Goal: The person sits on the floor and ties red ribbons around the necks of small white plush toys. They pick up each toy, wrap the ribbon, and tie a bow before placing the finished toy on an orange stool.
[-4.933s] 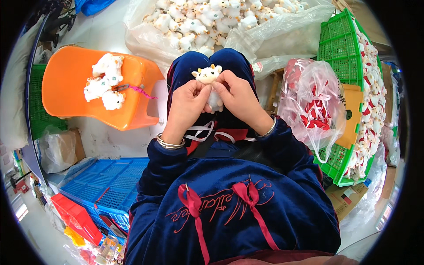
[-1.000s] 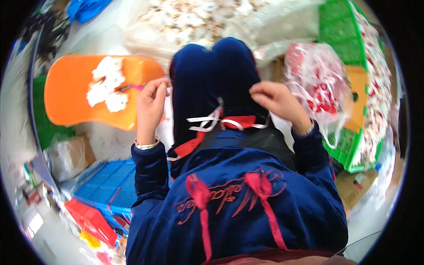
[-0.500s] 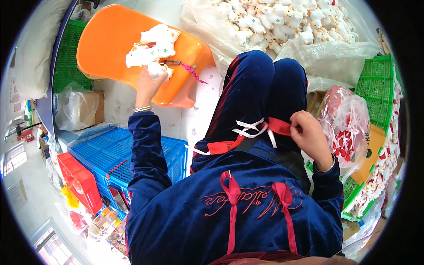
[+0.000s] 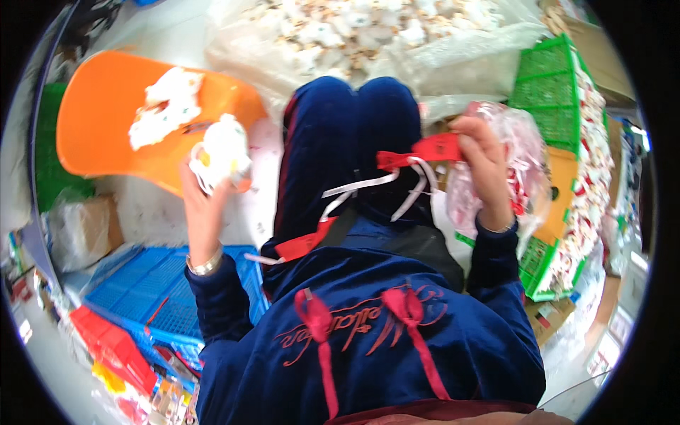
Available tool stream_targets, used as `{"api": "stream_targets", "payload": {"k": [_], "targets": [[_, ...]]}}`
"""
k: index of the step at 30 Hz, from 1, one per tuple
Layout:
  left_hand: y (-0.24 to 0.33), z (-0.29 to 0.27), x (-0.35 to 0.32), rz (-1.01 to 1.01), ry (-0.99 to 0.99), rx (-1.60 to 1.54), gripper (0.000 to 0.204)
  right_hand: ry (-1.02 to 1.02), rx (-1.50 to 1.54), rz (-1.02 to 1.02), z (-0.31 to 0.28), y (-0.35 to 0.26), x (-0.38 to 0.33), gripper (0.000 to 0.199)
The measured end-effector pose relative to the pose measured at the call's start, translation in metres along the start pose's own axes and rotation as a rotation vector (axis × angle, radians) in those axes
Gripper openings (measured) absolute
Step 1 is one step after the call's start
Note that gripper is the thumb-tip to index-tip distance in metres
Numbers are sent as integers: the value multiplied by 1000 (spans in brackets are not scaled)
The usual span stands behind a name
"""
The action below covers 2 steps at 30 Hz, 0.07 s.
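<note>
My left hand (image 4: 204,205) is closed around a white plush toy (image 4: 228,149), lifted at the near edge of an orange stool (image 4: 99,120). More white plush toys (image 4: 168,106) lie on the stool, beside what looks like a small pair of snips (image 4: 197,128). Between its thumb and fingers my right hand (image 4: 484,166) pinches a red fabric piece (image 4: 435,147), raised over my right thigh. White ribbons (image 4: 418,177) dangle there, and a second red piece overlaps its left end. Another red fabric piece (image 4: 306,242) with a white ribbon rests on my lap.
A large clear plastic bag (image 4: 368,35) of white plush toys lies ahead. To the right are a bag of red and white pieces (image 4: 520,163), a green crate (image 4: 545,92) and heaped toys. A blue crate (image 4: 142,297) and a red bin (image 4: 113,347) stand on the left.
My left hand has picked the plush toy up off the stool and brought it nearer. My right hand has lifted the red fabric piece and its ribbons from my lap. The view has shifted.
</note>
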State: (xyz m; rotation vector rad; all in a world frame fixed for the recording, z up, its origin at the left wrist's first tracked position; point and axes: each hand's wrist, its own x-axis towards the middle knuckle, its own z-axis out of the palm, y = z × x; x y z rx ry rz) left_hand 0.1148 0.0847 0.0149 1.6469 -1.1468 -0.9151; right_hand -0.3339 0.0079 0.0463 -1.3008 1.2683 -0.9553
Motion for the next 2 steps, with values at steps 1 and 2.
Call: {"api": "stream_targets", "payload": {"k": [1,2], "targets": [[-15,20,-9,147,-85,49,68,-43,36,8,3,3,3,22],[-13,33,-5,156,-98,24,68,-79,96,51,6,5,5,24]]}}
